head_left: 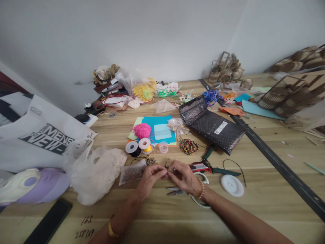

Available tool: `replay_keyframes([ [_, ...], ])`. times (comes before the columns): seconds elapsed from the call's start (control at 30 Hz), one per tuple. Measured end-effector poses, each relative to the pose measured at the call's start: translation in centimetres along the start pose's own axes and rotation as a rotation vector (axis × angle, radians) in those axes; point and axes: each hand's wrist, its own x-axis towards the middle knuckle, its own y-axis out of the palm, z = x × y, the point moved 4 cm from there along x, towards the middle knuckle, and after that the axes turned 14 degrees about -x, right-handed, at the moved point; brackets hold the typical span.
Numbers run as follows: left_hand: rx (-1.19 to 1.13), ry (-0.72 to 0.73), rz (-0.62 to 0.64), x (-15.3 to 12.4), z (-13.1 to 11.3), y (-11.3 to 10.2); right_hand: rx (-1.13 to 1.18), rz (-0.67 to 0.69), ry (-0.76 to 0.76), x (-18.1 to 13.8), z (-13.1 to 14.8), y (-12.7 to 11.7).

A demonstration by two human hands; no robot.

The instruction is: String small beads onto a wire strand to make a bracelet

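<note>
My left hand (153, 174) and my right hand (183, 174) meet fingertip to fingertip above the table, both closed in a pinch. A short dark strand shows between them, but what the fingers hold is too small to make out. Scissors (175, 191) with pale handles lie partly under my right hand. Beside my left hand is a clear bag of small dark beads (133, 172). Just beyond the hands lie loose beads (149, 160), a small clear spool (163, 147) and a coil of multicoloured strung beads (189, 146).
Black cord (133, 148) and yellow cord (144, 145) stand on spools near pink yarn (142, 130). A black bubble mailer (213, 123), pliers (223, 171) and a white spool (232, 185) are on the right. A plastic bag (98, 176) and a phone (49, 222) lie left.
</note>
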Motion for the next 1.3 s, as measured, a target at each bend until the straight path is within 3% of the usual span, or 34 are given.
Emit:
replay_keyframes([
  [0.17, 0.161, 0.082, -0.016, -0.2, -0.9, 0.1, -0.007, 0.009, 0.009, -0.1, -0.1, 0.1],
  [0.47, 0.333, 0.392, -0.075, -1.0, -2.3, 0.4, 0.006, -0.009, 0.028, 0.0, -0.1, -0.1],
  [0.73, 0.227, 0.313, -0.040, -1.2, -2.2, 0.3, 0.069, 0.013, 0.055, -0.1, 0.1, -0.4],
  [1.2, 0.296, 0.385, -0.025, -1.1, -2.4, 0.3, 0.083, 0.021, 0.005, 0.0, -0.1, -0.3],
  [1.3, 0.328, 0.404, -0.075, -1.1, -3.1, -0.4, 0.059, 0.025, 0.027, 0.0, -0.2, -0.2],
])
